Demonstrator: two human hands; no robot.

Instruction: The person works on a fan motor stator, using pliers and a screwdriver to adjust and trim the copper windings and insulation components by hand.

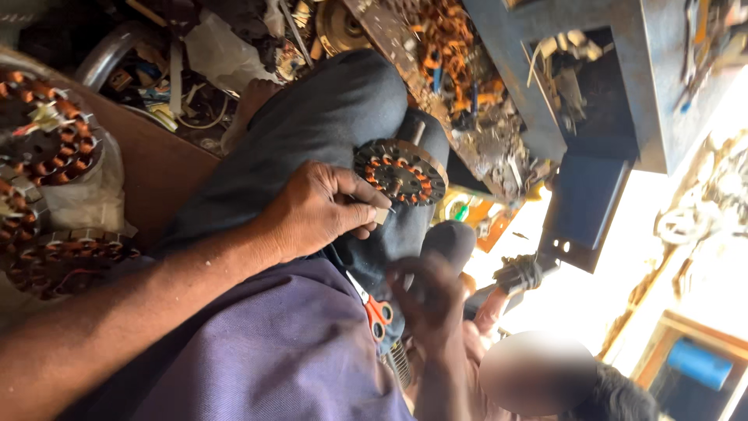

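**Stator on knee, left hand at its edge**

Spare stators (48,148) stacked far left, copper windings showing. Left hand (323,210) lay on the trouser leg, fingers pinched narrow on a small pale piece, touching the near rim of the stator (400,171), which sat tilted on the knee. Scissors (374,310), orange handles, lay below on the lap. Right hand (427,300) was blurred; grip can't be told. Blue cylinder (700,363) far lower right.

Single head-worn view, tilted hard and rolled sideways, looking down close at the wearer's own lap (327,132) and forearms. Cluttered workbench (467,117) runs across the upper frame; bright overexposed floor area at right. Another person's blurred head sits low at the bottom edge. No second view.
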